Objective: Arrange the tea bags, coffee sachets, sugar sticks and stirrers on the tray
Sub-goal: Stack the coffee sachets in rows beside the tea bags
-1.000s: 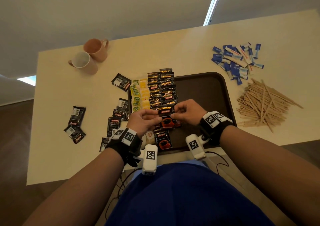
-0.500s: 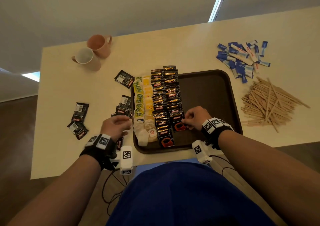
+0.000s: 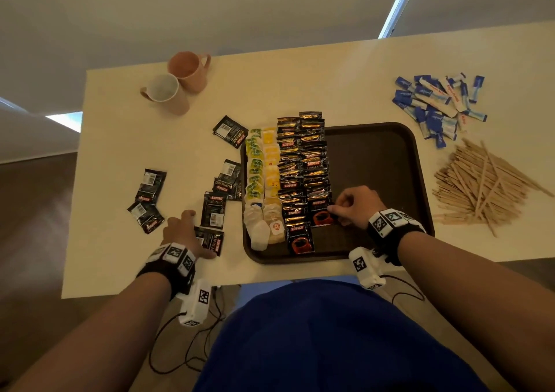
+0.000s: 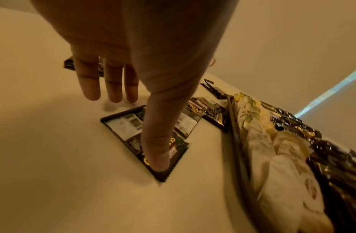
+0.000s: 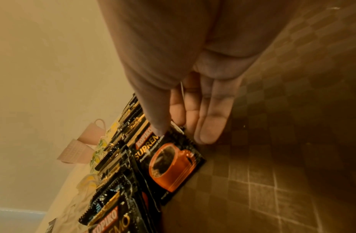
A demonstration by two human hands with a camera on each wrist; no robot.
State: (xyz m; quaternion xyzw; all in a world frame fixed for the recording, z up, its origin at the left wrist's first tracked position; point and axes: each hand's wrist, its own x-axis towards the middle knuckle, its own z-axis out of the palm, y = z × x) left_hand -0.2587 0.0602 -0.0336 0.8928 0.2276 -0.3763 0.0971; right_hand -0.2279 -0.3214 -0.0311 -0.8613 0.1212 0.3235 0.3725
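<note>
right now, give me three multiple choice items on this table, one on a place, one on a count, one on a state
1. Where are the wooden stirrers?
A on the tray
B on the table right of the tray
C in a mug

2. How many mugs?
A one
B two
C four

3. What is the left hand doing?
A pressing a coffee sachet on the table
B holding a mug
C gripping stirrers

Answers: 1 B, the pile lies beside the tray; 2 B, two stand together; 3 A, its thumb rests on the sachet.

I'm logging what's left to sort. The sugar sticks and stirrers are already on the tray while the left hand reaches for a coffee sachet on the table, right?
Not quite: the sugar sticks and stirrers lie on the table right of the tray, as the head view shows. The left hand does touch a sachet on the table.
</note>
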